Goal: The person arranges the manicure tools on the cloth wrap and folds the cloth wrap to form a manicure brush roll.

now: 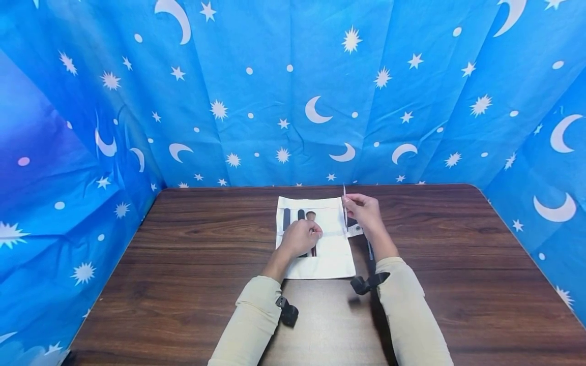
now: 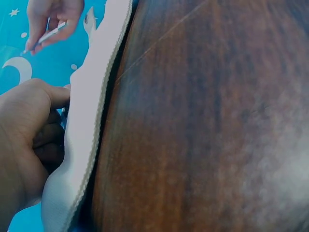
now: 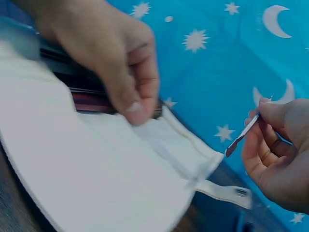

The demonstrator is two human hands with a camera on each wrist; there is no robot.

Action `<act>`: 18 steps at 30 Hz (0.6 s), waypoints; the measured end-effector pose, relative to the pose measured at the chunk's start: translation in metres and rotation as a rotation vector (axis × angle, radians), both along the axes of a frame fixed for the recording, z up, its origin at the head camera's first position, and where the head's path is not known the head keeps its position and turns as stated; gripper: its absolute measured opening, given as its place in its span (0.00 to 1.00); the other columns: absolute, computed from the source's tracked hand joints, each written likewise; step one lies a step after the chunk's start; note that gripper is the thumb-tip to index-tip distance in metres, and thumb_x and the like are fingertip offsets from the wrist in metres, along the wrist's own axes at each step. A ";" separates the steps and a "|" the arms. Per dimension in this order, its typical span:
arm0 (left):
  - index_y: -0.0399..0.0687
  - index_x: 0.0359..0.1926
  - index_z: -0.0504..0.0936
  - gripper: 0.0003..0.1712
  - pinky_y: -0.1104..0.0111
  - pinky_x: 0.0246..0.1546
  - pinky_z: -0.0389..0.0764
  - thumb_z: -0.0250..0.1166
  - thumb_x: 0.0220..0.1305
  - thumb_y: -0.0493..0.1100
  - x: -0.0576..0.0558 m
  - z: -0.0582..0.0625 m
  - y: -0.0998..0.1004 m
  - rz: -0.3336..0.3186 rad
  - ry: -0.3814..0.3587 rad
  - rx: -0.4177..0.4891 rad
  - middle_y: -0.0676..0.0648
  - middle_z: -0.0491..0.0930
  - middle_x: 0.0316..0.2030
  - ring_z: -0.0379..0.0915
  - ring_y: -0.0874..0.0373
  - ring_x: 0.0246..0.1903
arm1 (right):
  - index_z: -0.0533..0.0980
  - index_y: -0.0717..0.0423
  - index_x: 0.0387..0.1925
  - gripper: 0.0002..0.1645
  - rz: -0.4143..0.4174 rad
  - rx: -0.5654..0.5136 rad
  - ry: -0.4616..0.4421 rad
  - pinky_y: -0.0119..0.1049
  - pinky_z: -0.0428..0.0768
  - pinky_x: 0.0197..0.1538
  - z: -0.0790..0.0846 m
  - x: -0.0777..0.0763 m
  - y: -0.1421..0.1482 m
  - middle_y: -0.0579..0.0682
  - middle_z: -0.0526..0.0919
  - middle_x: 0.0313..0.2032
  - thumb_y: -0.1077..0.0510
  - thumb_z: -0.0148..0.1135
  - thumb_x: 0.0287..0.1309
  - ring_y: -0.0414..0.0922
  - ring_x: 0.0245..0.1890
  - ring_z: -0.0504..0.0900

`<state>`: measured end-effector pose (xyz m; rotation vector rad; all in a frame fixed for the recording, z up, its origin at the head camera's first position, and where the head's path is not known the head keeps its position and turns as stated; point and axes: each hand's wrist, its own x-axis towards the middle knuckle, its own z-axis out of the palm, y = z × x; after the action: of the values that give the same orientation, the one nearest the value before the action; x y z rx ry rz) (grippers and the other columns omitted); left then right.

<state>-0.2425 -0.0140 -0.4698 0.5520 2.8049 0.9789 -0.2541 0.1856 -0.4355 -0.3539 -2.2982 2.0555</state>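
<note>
A white fabric tool roll (image 1: 320, 267) lies open on the table. My left hand (image 1: 298, 238) is over its middle, thumb and forefinger pinching the inner pocket edge; in the right wrist view these fingertips meet at the white fabric (image 3: 96, 159). My right hand (image 1: 362, 209) pinches a slim metal tool (image 3: 241, 135) between thumb and fingers. That tool has one thin pointed end and one broader flat end, and stands nearly upright at the roll's right edge. A makeup brush (image 1: 311, 215) and two dark flat tools (image 1: 286, 218) sit in the roll, partly behind my left hand.
A short strap with a snap (image 1: 355, 230) sticks out from the roll's right side. The dark wooden table (image 1: 197, 244) reaches back to a blue curtain (image 1: 274, 127) with moons and stars. Black wrist cameras (image 1: 287, 311) hang beneath both sleeves.
</note>
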 end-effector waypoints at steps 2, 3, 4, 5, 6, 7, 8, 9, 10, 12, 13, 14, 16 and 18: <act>0.50 0.37 0.89 0.08 0.69 0.33 0.74 0.64 0.69 0.43 0.000 -0.001 0.000 0.001 0.004 0.001 0.53 0.86 0.29 0.73 0.63 0.27 | 0.77 0.70 0.58 0.21 0.006 -0.007 0.000 0.20 0.80 0.37 -0.004 -0.003 -0.007 0.35 0.80 0.28 0.59 0.60 0.71 0.31 0.31 0.78; 0.50 0.37 0.89 0.08 0.70 0.32 0.73 0.64 0.69 0.43 -0.001 -0.001 0.001 0.002 0.006 0.000 0.53 0.85 0.28 0.72 0.63 0.26 | 0.77 0.71 0.57 0.20 0.011 -0.021 0.006 0.20 0.80 0.36 -0.006 -0.004 -0.010 0.34 0.80 0.27 0.60 0.60 0.71 0.31 0.30 0.77; 0.50 0.37 0.89 0.08 0.71 0.31 0.72 0.64 0.68 0.43 -0.001 -0.001 0.001 0.001 0.009 0.001 0.53 0.85 0.26 0.72 0.63 0.26 | 0.77 0.72 0.57 0.20 0.011 -0.030 0.013 0.20 0.79 0.36 -0.007 -0.005 -0.013 0.34 0.80 0.26 0.61 0.60 0.70 0.31 0.29 0.77; 0.50 0.36 0.89 0.08 0.71 0.30 0.70 0.64 0.68 0.43 -0.002 -0.002 0.001 0.002 0.012 0.000 0.54 0.84 0.25 0.71 0.64 0.25 | 0.77 0.72 0.56 0.20 0.013 -0.036 0.021 0.20 0.79 0.35 -0.009 -0.005 -0.016 0.34 0.80 0.25 0.61 0.60 0.70 0.31 0.28 0.77; 0.50 0.36 0.89 0.07 0.72 0.28 0.69 0.65 0.68 0.43 -0.002 -0.002 0.001 0.003 0.015 0.000 0.54 0.82 0.24 0.71 0.64 0.24 | 0.77 0.73 0.56 0.20 0.014 -0.041 0.028 0.20 0.78 0.34 -0.011 -0.006 -0.018 0.34 0.80 0.24 0.62 0.61 0.70 0.30 0.27 0.76; 0.50 0.36 0.89 0.07 0.72 0.28 0.68 0.65 0.67 0.43 -0.002 -0.002 0.001 0.003 0.016 -0.001 0.54 0.81 0.23 0.70 0.64 0.24 | 0.77 0.74 0.55 0.20 0.014 -0.049 0.033 0.20 0.78 0.33 -0.013 -0.008 -0.021 0.34 0.80 0.23 0.62 0.61 0.69 0.30 0.26 0.76; 0.51 0.36 0.89 0.07 0.72 0.27 0.67 0.65 0.68 0.44 -0.002 -0.002 0.001 0.004 0.017 -0.005 0.55 0.80 0.22 0.69 0.64 0.24 | 0.77 0.74 0.55 0.20 0.012 -0.052 0.034 0.21 0.78 0.33 -0.014 -0.008 -0.023 0.34 0.80 0.23 0.62 0.61 0.69 0.30 0.26 0.76; 0.51 0.36 0.89 0.07 0.72 0.27 0.67 0.65 0.67 0.43 -0.002 -0.002 0.001 0.004 0.017 -0.006 0.56 0.79 0.21 0.69 0.64 0.23 | 0.77 0.74 0.55 0.20 0.010 -0.058 0.035 0.21 0.78 0.33 -0.015 -0.009 -0.025 0.34 0.80 0.23 0.62 0.62 0.69 0.30 0.26 0.77; 0.51 0.36 0.89 0.07 0.72 0.26 0.66 0.65 0.67 0.43 -0.002 -0.002 0.001 0.003 0.019 -0.007 0.56 0.77 0.20 0.69 0.64 0.23 | 0.78 0.73 0.55 0.19 0.002 -0.053 0.032 0.21 0.79 0.33 -0.016 -0.010 -0.026 0.34 0.80 0.23 0.62 0.62 0.69 0.30 0.26 0.77; 0.51 0.37 0.90 0.07 0.72 0.26 0.65 0.65 0.67 0.44 -0.002 -0.002 0.001 0.003 0.020 -0.008 0.57 0.76 0.19 0.68 0.64 0.23 | 0.78 0.71 0.54 0.18 -0.012 -0.050 0.024 0.21 0.79 0.34 -0.017 -0.013 -0.029 0.34 0.81 0.24 0.62 0.62 0.69 0.30 0.27 0.77; 0.51 0.36 0.90 0.07 0.72 0.25 0.65 0.65 0.67 0.43 -0.002 -0.002 0.000 0.002 0.020 -0.005 0.57 0.75 0.19 0.68 0.64 0.22 | 0.79 0.71 0.54 0.18 -0.021 -0.048 0.020 0.21 0.80 0.34 -0.016 -0.014 -0.030 0.35 0.81 0.25 0.61 0.62 0.69 0.30 0.27 0.78; 0.51 0.37 0.90 0.07 0.72 0.25 0.64 0.65 0.67 0.43 -0.002 -0.002 0.000 0.001 0.021 -0.003 0.57 0.74 0.18 0.67 0.64 0.22 | 0.79 0.70 0.54 0.18 -0.029 -0.045 0.018 0.21 0.80 0.34 -0.016 -0.014 -0.031 0.35 0.81 0.26 0.61 0.62 0.69 0.31 0.27 0.78; 0.51 0.36 0.90 0.07 0.72 0.24 0.64 0.65 0.67 0.43 -0.002 -0.002 0.000 -0.001 0.020 0.004 0.57 0.74 0.18 0.67 0.64 0.21 | 0.79 0.69 0.54 0.17 -0.041 -0.039 0.014 0.21 0.80 0.34 -0.016 -0.016 -0.032 0.36 0.81 0.27 0.61 0.62 0.69 0.31 0.28 0.78; 0.50 0.36 0.90 0.07 0.72 0.24 0.64 0.65 0.67 0.43 -0.002 -0.002 -0.001 -0.004 0.018 0.007 0.57 0.74 0.18 0.67 0.64 0.21 | 0.79 0.69 0.54 0.18 -0.038 -0.032 0.012 0.21 0.80 0.35 -0.015 -0.019 -0.034 0.38 0.82 0.28 0.60 0.62 0.69 0.31 0.28 0.79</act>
<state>-0.2447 -0.0146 -0.4718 0.5700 2.8155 0.9885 -0.2726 0.1517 -0.4507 -0.3830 -2.2361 2.0726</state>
